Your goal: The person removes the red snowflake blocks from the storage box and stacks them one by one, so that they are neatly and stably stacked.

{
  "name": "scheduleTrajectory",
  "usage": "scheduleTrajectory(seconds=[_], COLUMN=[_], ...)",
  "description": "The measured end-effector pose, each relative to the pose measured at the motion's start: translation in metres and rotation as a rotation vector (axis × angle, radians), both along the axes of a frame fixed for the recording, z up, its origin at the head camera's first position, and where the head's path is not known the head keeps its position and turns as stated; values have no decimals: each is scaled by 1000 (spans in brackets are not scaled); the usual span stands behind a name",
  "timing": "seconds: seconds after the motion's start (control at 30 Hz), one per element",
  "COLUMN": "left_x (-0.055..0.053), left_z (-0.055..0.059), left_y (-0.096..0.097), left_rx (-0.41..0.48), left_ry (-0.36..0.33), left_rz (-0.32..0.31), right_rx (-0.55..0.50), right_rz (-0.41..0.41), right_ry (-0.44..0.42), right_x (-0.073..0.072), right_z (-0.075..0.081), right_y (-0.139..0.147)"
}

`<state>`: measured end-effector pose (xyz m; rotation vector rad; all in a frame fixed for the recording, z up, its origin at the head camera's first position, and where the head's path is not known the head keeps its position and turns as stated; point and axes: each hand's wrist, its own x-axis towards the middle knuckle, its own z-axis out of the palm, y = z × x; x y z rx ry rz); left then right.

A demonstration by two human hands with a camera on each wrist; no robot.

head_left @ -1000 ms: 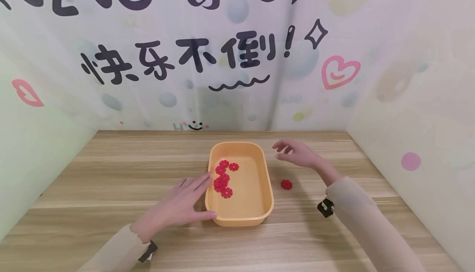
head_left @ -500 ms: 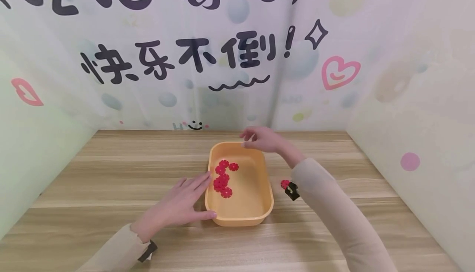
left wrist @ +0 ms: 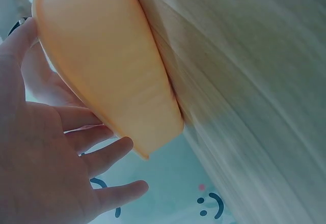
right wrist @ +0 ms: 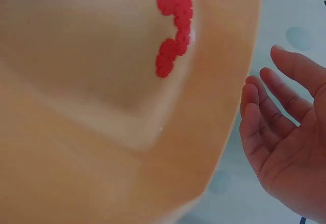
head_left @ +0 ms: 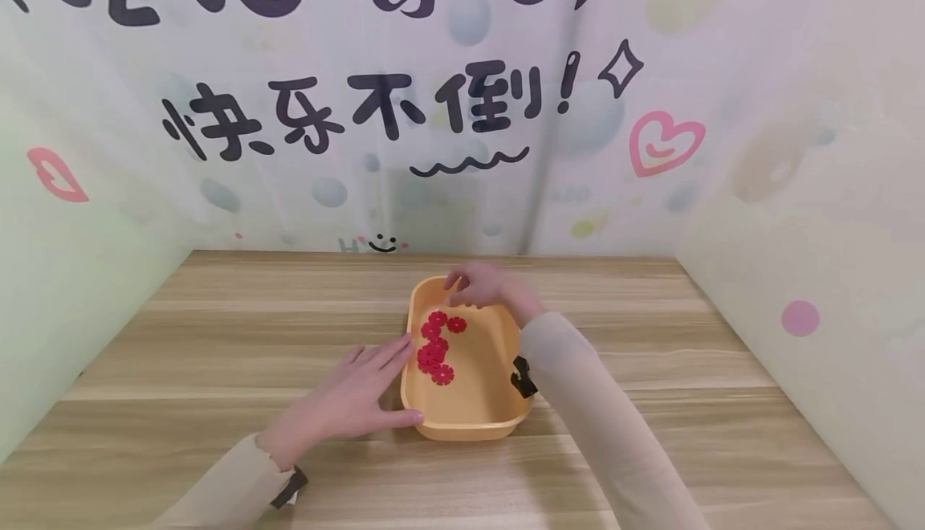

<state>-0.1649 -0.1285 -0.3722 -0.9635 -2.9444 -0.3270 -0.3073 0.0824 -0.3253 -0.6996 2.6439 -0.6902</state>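
An orange-yellow plastic bin (head_left: pixel 470 432) stands on the table. Along the left side of its floor lie several red notched plastic discs (head_left: pixel 433 352), partly overlapping. My left hand (head_left: pixel 345 400) rests against the bin's left rim with spread, nearly straight fingers; in the left wrist view this hand (left wrist: pixel 56 158) touches the bin's outer wall (left wrist: pixel 107 66). Over the bin's far end hovers my right hand (head_left: pixel 480 285), fingers loosely bent. Nothing shows between the fingers of that hand (right wrist: pixel 290 137) in the right wrist view, where the discs (right wrist: pixel 174 25) lie inside the bin.
The wood-grain table (head_left: pixel 238 321) is bounded by a printed back curtain (head_left: pixel 303 209) and pale side walls. A dark wrist device (head_left: pixel 523 377) sits by the right sleeve (head_left: pixel 600 417), in front of the bin's right rim.
My right hand has moved left from beside the bin to over its far end. A red disc on the table right of the bin is now hidden by my sleeve. My left hand stays put.
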Motion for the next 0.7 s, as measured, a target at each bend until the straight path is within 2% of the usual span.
scheduleTrajectory(seconds=[0.33, 0.7], left_x=[1, 1], left_z=[1, 2], left_y=[0, 0], left_rx=[17, 7], left_ry=[4, -12], left_rz=[-8, 8], right_rx=[-54, -90], right_rz=[-126, -214], right_ry=[-165, -124], right_x=[1, 0], right_z=[-25, -47], right_y=[-6, -2])
